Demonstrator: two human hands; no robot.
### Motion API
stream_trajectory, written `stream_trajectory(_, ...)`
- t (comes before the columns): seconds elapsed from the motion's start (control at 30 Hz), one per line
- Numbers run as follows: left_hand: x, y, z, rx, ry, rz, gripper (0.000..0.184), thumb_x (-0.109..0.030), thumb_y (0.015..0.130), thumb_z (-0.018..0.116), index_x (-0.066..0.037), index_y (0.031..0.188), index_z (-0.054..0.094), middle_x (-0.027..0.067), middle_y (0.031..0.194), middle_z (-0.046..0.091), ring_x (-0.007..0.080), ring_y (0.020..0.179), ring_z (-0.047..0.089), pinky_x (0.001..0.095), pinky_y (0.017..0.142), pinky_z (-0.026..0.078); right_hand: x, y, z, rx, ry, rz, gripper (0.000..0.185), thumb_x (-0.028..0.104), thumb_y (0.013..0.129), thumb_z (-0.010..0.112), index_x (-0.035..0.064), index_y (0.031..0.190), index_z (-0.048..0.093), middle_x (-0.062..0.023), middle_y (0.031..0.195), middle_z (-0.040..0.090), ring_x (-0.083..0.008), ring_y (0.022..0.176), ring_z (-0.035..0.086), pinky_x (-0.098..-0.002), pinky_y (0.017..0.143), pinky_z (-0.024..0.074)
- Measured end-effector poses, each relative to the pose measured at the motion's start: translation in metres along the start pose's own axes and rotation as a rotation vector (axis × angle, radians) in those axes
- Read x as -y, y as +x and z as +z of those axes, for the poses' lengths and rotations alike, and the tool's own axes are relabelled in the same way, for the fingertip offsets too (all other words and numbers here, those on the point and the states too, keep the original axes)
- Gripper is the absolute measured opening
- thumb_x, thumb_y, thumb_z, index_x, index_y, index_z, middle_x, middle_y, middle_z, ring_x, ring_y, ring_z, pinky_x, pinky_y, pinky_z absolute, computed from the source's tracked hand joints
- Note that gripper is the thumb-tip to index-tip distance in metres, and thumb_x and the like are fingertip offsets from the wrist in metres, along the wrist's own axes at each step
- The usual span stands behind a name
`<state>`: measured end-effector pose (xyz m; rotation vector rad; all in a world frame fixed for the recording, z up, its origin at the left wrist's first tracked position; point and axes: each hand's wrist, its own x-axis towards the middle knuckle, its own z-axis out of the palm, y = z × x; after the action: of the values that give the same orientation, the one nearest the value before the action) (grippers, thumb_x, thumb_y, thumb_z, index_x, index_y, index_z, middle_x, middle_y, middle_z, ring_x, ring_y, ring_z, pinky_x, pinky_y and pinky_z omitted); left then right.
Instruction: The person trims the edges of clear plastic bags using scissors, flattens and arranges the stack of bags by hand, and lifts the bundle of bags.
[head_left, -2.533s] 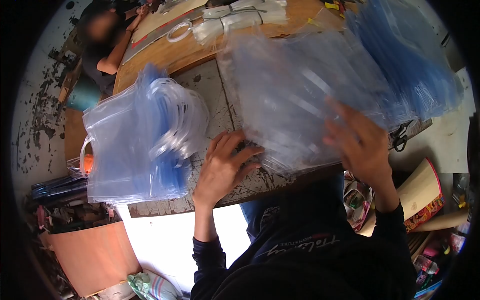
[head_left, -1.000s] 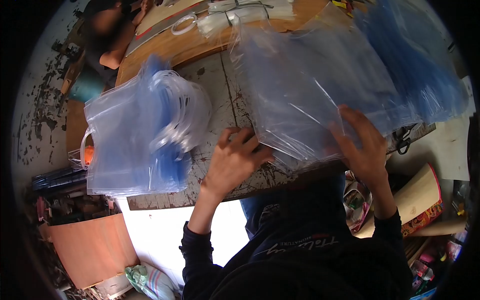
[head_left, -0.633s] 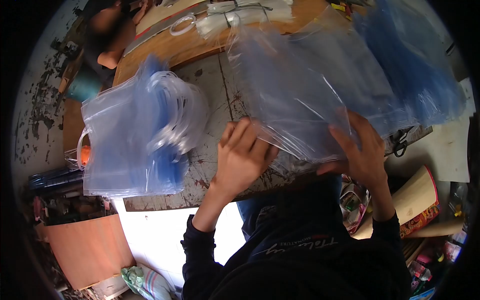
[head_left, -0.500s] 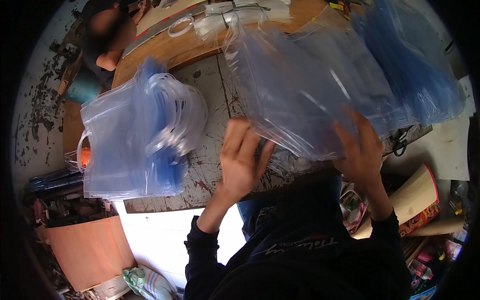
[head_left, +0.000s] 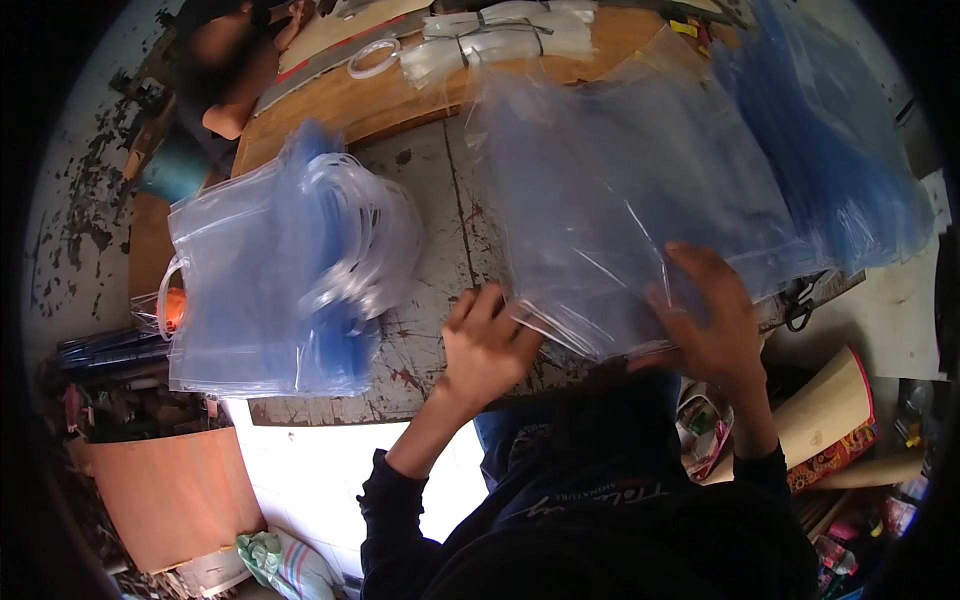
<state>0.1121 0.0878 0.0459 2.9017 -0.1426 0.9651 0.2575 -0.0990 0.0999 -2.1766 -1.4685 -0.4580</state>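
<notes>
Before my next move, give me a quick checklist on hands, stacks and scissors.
1. Left hand at the middle plastic stack's near-left corner: ok.
2. Right hand at that stack's near edge: ok.
3. Firm grip by both hands: cannot tell.
4. Handled bags apart from the middle stack: ok, tabletop shows between.
5. Middle stack clear of the right-side blue stack: not ok, they meet or overlap in view.
6. Scissors clear of hands: ok.

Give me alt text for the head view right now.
A person's left hand and right hand are at the near edge of a clear plastic pile on a scuffed table. Bags with white loops lie to the left, a bluish pile to the right; another person is at top left.
</notes>
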Motion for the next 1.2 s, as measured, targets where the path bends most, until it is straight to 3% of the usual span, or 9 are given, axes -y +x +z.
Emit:
stream_trajectory(0.07, -0.005, 0.012, -0.002, -0.126, 0.009, -0.129, 0.021, -0.009, 0.058, 0.068, -0.007, 0.078, 0.061, 0.0036, 0.084, 0.058, 0.0215, 0.075, 0.056, 0.0303, 0.059, 0.047, 0.000, -0.001, 0.001, 0.008, -0.096, -0.200, 0.027, 0.016, 0.071, 0.066, 0.0120, 0.098, 0.061, -0.0111, 0.103, 0.058, -0.0249, 0.096, 0.056, -0.0374, 0.080, 0.0470)
stream_trajectory(0.27, -0.010, 0.023, -0.007, -0.382, -0.381, -0.560, 0.028, -0.005, 0.072, 0.064, -0.001, 0.096, 0.051, 0.0113, 0.080, 0.055, 0.0245, 0.074, 0.057, 0.0320, 0.058, 0.048, -0.016, 0.001, 0.006, -0.186, -0.193, -0.086, 0.033, 0.008, 0.068, 0.065, 0.0120, 0.100, 0.061, -0.0099, 0.104, 0.059, -0.0229, 0.082, 0.061, -0.0321, 0.069, 0.0502)
stream_trajectory(0.43, 0.009, -0.023, -0.008, -0.082, -0.763, -0.828, 0.044, -0.031, 0.095, 0.030, 0.005, 0.117, 0.041, 0.0223, 0.113, 0.051, 0.0299, 0.097, 0.057, 0.0358, 0.086, 0.045, -0.015, 0.005, -0.002, -0.275, -0.159, -0.176, 0.033, 0.010, 0.078, 0.059, 0.0132, 0.111, 0.054, -0.0116, 0.108, 0.059, -0.0257, 0.090, 0.061, -0.0319, 0.073, 0.0506)
stream_trajectory(0.57, 0.015, -0.017, -0.019, -0.017, -0.959, -0.971, 0.065, -0.047, 0.092, 0.010, 0.002, 0.129, 0.033, 0.0238, 0.115, 0.049, 0.0303, 0.109, 0.048, 0.0393, 0.094, 0.038, 0.007, -0.026, 0.025, -0.034, -0.171, -0.374, 0.045, 0.016, 0.074, 0.063, 0.0222, 0.117, 0.052, -0.0127, 0.122, 0.050, -0.0281, 0.096, 0.058, -0.0332, 0.073, 0.0515)
stream_trajectory(0.77, 0.031, 0.010, -0.007, 0.159, -1.042, -1.039, 0.072, -0.053, 0.090, 0.023, 0.005, 0.132, 0.026, 0.0245, 0.132, 0.032, 0.0330, 0.125, 0.029, 0.0348, 0.103, 0.021, 0.011, 0.001, -0.030, 0.482, 0.158, -0.279, 0.048, 0.031, 0.077, 0.060, 0.0225, 0.122, 0.045, -0.0161, 0.132, 0.037, -0.0348, 0.114, 0.044, -0.0427, 0.092, 0.0410)
stream_trajectory(0.87, 0.022, 0.038, -0.023, 0.139, -1.160, -1.042, 0.082, -0.056, 0.086, 0.035, 0.007, 0.133, 0.016, 0.0251, 0.138, 0.021, 0.0314, 0.130, 0.018, 0.0347, 0.105, 0.015, -0.019, 0.006, -0.045, 0.353, 0.456, -0.240, 0.054, 0.036, 0.076, 0.059, 0.0172, 0.123, 0.043, -0.0181, 0.132, 0.035, -0.0363, 0.119, 0.037, -0.0461, 0.095, 0.0352)
stream_trajectory(0.93, 0.014, 0.049, -0.023, 0.139, -1.164, -1.003, 0.088, -0.057, 0.084, 0.040, 0.009, 0.134, 0.011, 0.0254, 0.140, 0.015, 0.0307, 0.132, 0.012, 0.0351, 0.106, 0.010, -0.033, 0.010, -0.029, 0.031, -0.090, 0.502, 0.062, 0.039, 0.075, 0.061, 0.0070, 0.124, 0.041, -0.0202, 0.127, 0.038, -0.0370, 0.118, 0.036, -0.0465, 0.092, 0.0360)
stream_trajectory(1.03, 0.013, 0.054, -0.004, 0.217, -1.057, -1.056, 0.087, -0.040, 0.083, 0.050, 0.010, 0.133, 0.001, 0.0262, 0.141, -0.001, 0.0302, 0.133, -0.002, 0.0355, 0.107, 0.006, -0.038, 0.000, -0.004, 0.201, -0.414, 0.534, 0.063, 0.037, 0.076, 0.061, -0.0021, 0.121, 0.040, -0.0213, 0.120, 0.040, -0.0381, 0.113, 0.037, -0.0464, 0.088, 0.0377)
stream_trajectory(1.2, 0.032, 0.043, 0.010, 0.142, -1.179, -1.131, 0.082, -0.023, 0.076, 0.050, 0.010, 0.134, 0.002, 0.0278, 0.138, 0.012, 0.0343, 0.130, 0.011, 0.0356, 0.105, 0.013, -0.031, -0.005, -0.011, 0.295, -0.322, 0.625, 0.063, 0.035, 0.082, 0.055, -0.0053, 0.125, 0.033, -0.0251, 0.116, 0.038, -0.0410, 0.105, 0.040, -0.0474, 0.087, 0.0367)
